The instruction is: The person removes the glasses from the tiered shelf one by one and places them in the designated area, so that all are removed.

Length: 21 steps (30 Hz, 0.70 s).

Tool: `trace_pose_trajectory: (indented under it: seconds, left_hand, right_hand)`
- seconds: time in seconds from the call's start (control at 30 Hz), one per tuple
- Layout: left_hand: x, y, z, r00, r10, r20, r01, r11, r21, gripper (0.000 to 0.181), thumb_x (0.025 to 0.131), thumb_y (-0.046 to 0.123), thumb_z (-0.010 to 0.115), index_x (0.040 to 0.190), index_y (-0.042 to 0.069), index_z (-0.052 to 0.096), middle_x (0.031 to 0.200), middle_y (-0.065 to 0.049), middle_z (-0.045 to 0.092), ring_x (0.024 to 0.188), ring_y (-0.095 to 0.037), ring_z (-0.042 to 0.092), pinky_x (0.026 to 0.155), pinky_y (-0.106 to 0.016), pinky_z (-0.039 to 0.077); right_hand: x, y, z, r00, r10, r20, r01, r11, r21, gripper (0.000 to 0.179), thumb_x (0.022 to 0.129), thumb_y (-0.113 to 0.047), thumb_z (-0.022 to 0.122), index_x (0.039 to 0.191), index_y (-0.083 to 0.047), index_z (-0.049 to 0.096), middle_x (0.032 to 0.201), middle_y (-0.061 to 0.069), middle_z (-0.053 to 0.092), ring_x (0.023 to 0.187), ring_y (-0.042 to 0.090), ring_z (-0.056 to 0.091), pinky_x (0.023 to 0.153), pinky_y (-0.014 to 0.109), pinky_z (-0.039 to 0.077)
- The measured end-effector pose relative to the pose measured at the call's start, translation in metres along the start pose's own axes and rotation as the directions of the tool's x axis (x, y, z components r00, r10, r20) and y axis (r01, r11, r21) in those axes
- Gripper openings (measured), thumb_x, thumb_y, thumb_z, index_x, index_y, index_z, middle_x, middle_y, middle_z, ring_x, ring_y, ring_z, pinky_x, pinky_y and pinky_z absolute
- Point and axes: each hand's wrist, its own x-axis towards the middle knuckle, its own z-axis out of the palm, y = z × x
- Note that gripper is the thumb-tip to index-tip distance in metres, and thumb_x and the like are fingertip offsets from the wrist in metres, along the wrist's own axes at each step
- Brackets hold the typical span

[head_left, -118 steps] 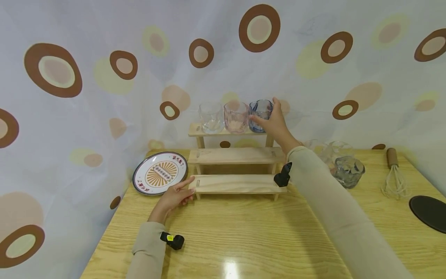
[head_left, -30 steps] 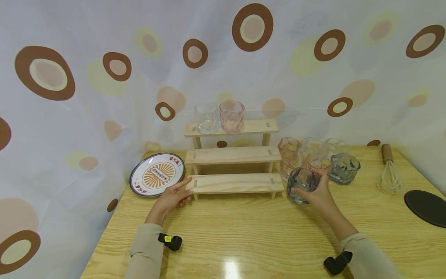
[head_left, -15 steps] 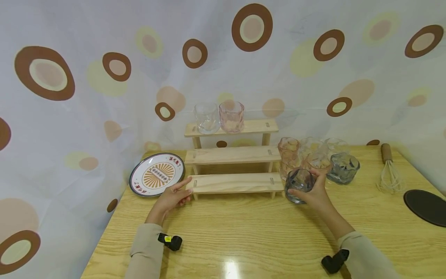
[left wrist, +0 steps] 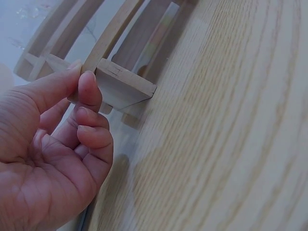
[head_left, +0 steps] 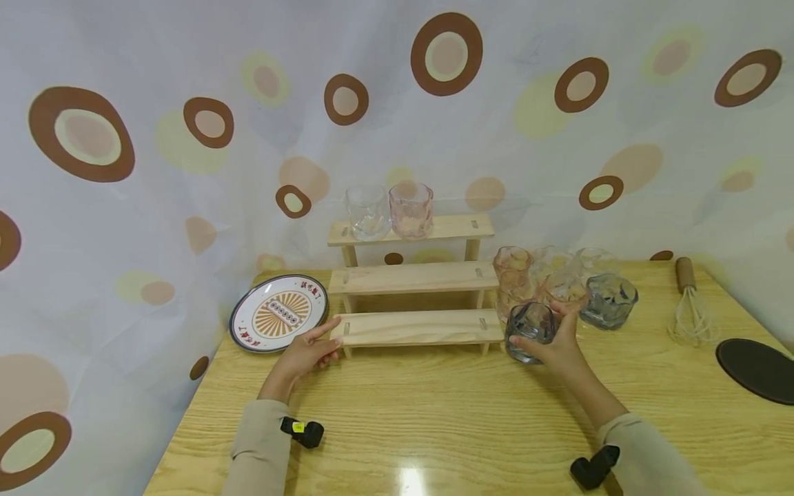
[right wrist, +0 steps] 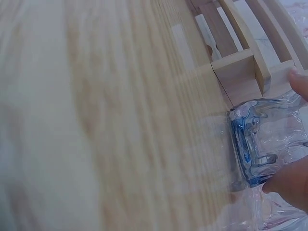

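My right hand (head_left: 561, 348) grips a blue-tinted glass (head_left: 528, 329) between thumb and fingers, at the right end of a three-tier wooden rack (head_left: 415, 328). In the right wrist view, that glass (right wrist: 267, 142) appears at table level, close to the rack's end. With thumb and index finger, my left hand (head_left: 304, 355) pinches the left end of the lowest shelf; the left wrist view shows the other fingers (left wrist: 96, 137) curled. A clear glass (head_left: 367, 213) and a pink glass (head_left: 411, 212) stand side by side on the top shelf, toward its left.
Behind my right hand several glasses cluster, among them a pinkish one (head_left: 513, 260) and a grey-blue one (head_left: 609, 302). A patterned plate (head_left: 279, 313) leans left of the rack. Farther right lie a whisk (head_left: 690, 303) and a dark round mat (head_left: 758, 370) on the wooden table (head_left: 403, 413).
The blue glass has come down from the top shelf's right side to beside the rack, still in my right hand. Over the last second it shifts slightly left. My left hand keeps its hold.
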Motion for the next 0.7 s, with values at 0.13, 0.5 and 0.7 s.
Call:
trace_pose_trajectory:
  seconds: [0.13,0.5,0.7]
  left_hand:
    - [0.0,-0.001,0.0,1.0,0.008,0.008,-0.008,1.0,0.007,0.057,0.093,0.019,0.061,0.146,0.02,0.04,0.066,0.002,0.062,0.058,-0.008,0.046,0.056,-0.024,0.038]
    - [0.001,-0.001,0.002,1.0,0.012,-0.001,-0.012,1.0,-0.012,0.056,0.092,0.016,0.063,0.145,0.018,0.042,0.066,0.002,0.062,0.058,-0.007,0.048,0.056,-0.023,0.039]
    - [0.001,-0.002,0.001,1.0,0.012,-0.001,-0.012,1.0,-0.02,0.056,0.092,0.016,0.063,0.144,0.018,0.042,0.067,0.002,0.062,0.06,-0.008,0.049,0.057,-0.022,0.039]
  right_hand:
    - [-0.002,-0.002,-0.001,1.0,0.026,-0.001,-0.026,1.0,-0.014,0.103,0.084,-0.027,0.073,0.147,-0.006,-0.006,0.149,0.028,-0.004,0.138,0.046,0.001,0.104,0.064,0.015]
    - [-0.008,-0.009,-0.011,0.998,-0.042,-0.044,0.043,0.999,0.024,0.095,0.089,-0.025,0.068,0.147,-0.001,-0.003,0.144,0.027,0.01,0.132,0.048,0.013,0.108,0.059,0.014]
    - [-0.006,-0.021,-0.019,0.993,-0.092,-0.071,0.096,0.994,0.058,0.09,0.09,-0.021,0.066,0.145,0.0,-0.002,0.143,0.024,0.011,0.133,0.045,0.013,0.11,0.056,0.009]
